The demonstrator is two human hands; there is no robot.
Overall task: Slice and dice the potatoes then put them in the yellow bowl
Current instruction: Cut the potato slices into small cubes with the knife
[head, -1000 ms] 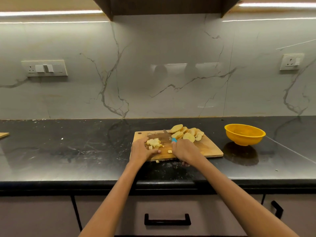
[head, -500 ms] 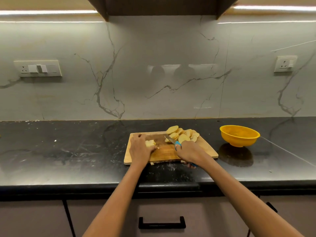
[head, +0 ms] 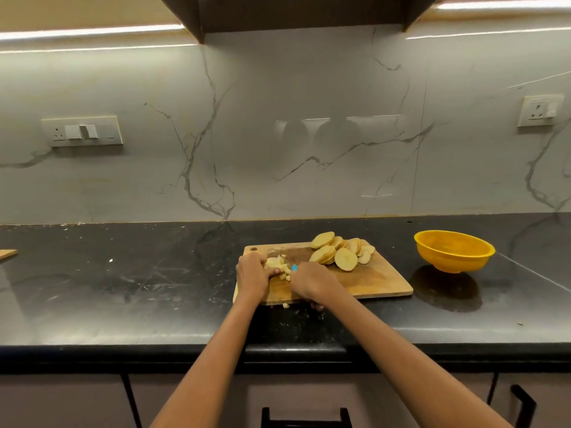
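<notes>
Now dicing | left hand [head: 251, 274] fingers pin potato pieces [head: 278, 263] on cutting board [head: 370, 281] | right hand [head: 312, 281] grips knife [head: 294, 267] | next: scoop dice toward yellow bowl [head: 453, 251], right of board

Left hand [head: 251, 274] holds potato pieces [head: 278, 263]; right hand [head: 312, 281] grips knife [head: 294, 267].

The right hand [head: 312, 281] hides most of the knife [head: 293, 267]

- I find no legible text, label, brand or number anywhere in this view.
- The wall sockets [head: 82, 131] may carry markings; they are too small for me to read.
</notes>
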